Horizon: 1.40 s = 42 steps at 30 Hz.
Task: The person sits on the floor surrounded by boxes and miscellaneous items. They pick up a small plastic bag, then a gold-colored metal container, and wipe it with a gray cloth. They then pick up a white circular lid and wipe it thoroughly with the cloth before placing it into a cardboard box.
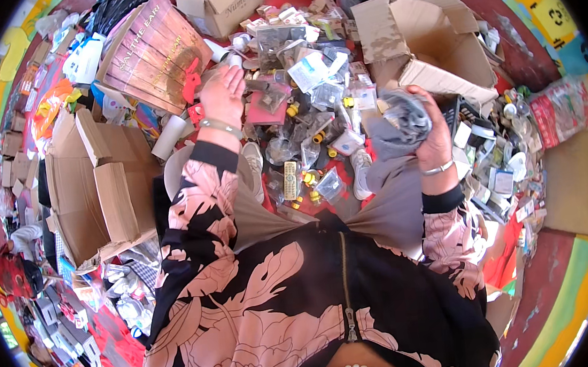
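My right hand (433, 129) grips a crumpled grey bundle (404, 119), with its fingers wrapped around the right side. Whether the bundle is cloth or a plastic bag, I cannot tell. My left hand (222, 97) is raised over the left side of the heap, palm showing, fingers stretched out, holding nothing. Beside it lies a red plastic piece (190, 81). Between my feet spreads a pile with a remote control (290, 180), a pink flat packet (263, 108), clear plastic packets (331, 184) and small yellow-and-black parts (318, 136).
Open cardboard boxes stand at left (117, 199), back (222, 6) and right (427, 32). A tall printed carton (153, 52) leans behind my left hand. Mixed goods (500, 179) crowd the right side. Another person in red (19, 274) is at far left.
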Motion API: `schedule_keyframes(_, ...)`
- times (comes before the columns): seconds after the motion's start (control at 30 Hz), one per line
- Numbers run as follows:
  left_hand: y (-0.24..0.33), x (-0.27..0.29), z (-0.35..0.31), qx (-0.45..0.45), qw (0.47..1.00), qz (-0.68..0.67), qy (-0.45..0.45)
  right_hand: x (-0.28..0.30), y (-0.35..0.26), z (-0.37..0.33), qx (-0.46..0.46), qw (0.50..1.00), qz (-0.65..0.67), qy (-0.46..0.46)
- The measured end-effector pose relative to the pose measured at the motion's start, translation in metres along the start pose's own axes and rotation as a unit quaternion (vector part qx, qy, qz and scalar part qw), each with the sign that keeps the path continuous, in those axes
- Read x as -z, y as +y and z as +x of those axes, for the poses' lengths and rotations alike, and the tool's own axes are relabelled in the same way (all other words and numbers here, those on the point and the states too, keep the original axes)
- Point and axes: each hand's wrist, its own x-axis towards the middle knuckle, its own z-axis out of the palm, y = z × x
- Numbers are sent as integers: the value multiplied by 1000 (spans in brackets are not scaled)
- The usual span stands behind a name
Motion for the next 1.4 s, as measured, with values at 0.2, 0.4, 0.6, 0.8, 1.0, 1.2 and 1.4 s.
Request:
schedule_keyframes(0.2,-87,27,88,76,982,149,92,5,32,40,-88,995,-11,46)
schedule_keyframes(0.4,-181,92,146,-24,665,745,-51,-10,24,39,-77,994,-60,58)
schedule_keyframes(0.6,-199,91,182,-30,620,782,-49,-22,29,42,-135,983,-71,100)
schedule_keyframes(0.8,-199,98,204,14,640,757,-127,-33,35,47,-177,978,-57,95)
schedule_keyframes(1.0,-197,88,166,127,706,690,-97,-34,31,40,-171,979,-64,92)
schedule_keyframes(1.2,-164,47,81,212,951,-15,-224,-3,33,48,-70,986,-21,149)
schedule_keyframes(1.4,-86,-45,-38,226,857,-200,-417,5,9,31,25,994,86,61)
